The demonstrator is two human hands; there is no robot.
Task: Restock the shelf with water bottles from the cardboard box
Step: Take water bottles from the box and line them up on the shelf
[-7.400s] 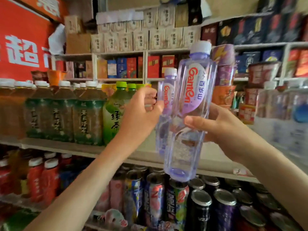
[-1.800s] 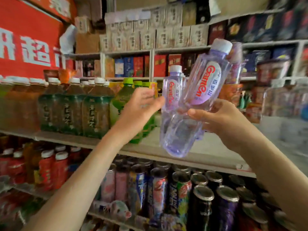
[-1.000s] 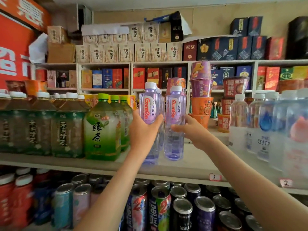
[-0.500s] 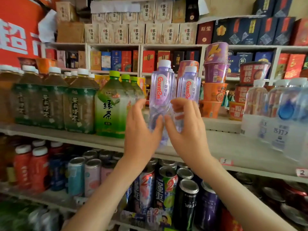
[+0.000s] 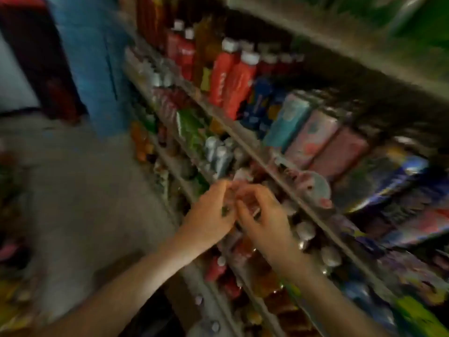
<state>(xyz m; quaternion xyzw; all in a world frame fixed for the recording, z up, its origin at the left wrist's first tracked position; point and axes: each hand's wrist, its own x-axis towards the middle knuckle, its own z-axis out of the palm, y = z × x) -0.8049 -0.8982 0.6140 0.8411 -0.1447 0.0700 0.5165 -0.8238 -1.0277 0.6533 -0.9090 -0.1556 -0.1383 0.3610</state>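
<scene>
Your left hand point(image 5: 209, 215), right hand point(image 5: 264, 221): close together, fingers loosely curled, seemingly empty; cardboard box out of view.

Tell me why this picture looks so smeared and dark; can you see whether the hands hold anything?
Head view: smeared throughout, likely motion blur, and dim, darkest under the upper shelf; the red bottles show only as shapes. Left hand and right hand close together, fingers curled; blur hides whether they hold anything.

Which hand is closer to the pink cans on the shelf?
Right. The right hand is below and to the left of the pink cans. The left hand is right beside it but farther left, away from the cans.
</scene>
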